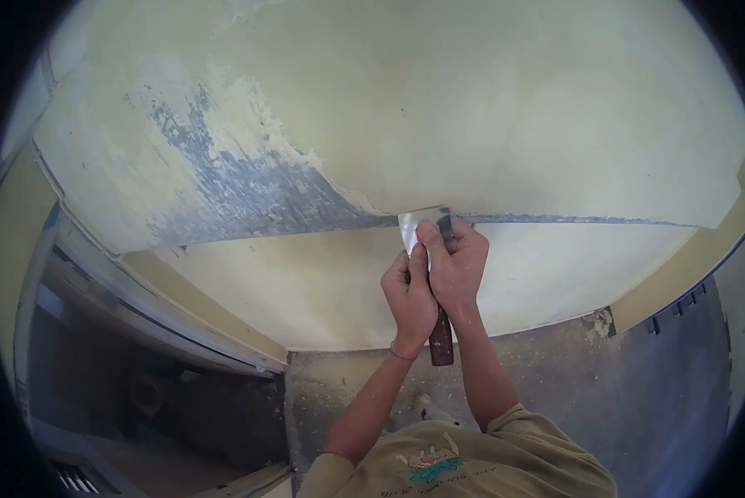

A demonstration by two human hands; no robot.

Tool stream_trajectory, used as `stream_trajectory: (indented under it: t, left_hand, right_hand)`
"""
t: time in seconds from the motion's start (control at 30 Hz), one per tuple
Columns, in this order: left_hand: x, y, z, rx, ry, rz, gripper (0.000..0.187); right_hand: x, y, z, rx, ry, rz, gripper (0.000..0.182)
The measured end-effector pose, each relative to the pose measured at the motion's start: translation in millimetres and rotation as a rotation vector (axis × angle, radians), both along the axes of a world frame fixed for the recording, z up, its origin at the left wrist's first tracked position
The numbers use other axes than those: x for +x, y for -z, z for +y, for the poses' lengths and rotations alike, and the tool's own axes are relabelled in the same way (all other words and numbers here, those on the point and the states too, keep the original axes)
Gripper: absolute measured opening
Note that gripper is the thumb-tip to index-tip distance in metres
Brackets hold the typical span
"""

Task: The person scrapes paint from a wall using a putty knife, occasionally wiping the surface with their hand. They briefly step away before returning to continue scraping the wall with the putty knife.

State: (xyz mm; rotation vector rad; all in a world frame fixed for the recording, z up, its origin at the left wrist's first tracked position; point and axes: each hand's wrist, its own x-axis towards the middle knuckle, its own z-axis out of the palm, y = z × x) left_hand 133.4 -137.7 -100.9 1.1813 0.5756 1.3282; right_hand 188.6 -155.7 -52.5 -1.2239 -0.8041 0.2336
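Note:
Both of my hands are closed on a scraper (441, 342) with a wide shiny metal blade and a dark reddish-brown handle. My right hand (458, 267) grips it higher up, its fingers against the blade. Just below and to the left, my left hand (411, 300) wraps the scraper, with the thumb pointing up. The blade's upper edge meets the lower border of a cream-painted surface (514, 124), where a thin grey strip runs sideways. Left of the blade, a large patch of bare grey (264, 192) with ragged paint edges shows streaky scrape marks.
Below the border, a paler wall section (306, 286) reaches down to the floor (539, 390), which is speckled with light flakes. A doorway frame (165, 303) opens onto a dark space at left. A blue-edged wall (671, 290) stands at right.

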Motion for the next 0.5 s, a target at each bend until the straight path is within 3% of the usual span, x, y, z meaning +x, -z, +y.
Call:
stream_trajectory:
  t: [0.1,0.2,0.27,0.43,0.5]
  left_hand:
    - [4,16,-10,-0.067,0.011,-0.012,0.037]
    - [0,-5,-6,-0.058,0.047,-0.068,0.037]
    - [5,-9,-9,-0.070,0.067,-0.122,0.037]
    - [8,4,-8,0.004,-0.059,-0.016,0.038]
    - [11,-4,-8,-0.027,-0.031,-0.090,0.038]
  right_hand:
    - [6,4,-6,-0.104,0.020,-0.066,0.023]
    - [7,8,3,-0.012,0.018,-0.103,0.023]
    - [7,-4,-4,-0.084,0.002,-0.113,0.022]
    - [5,2,-2,-0.047,0.038,-0.162,0.021]
    - [9,-7,-1,-0.097,0.025,-0.198,0.021]
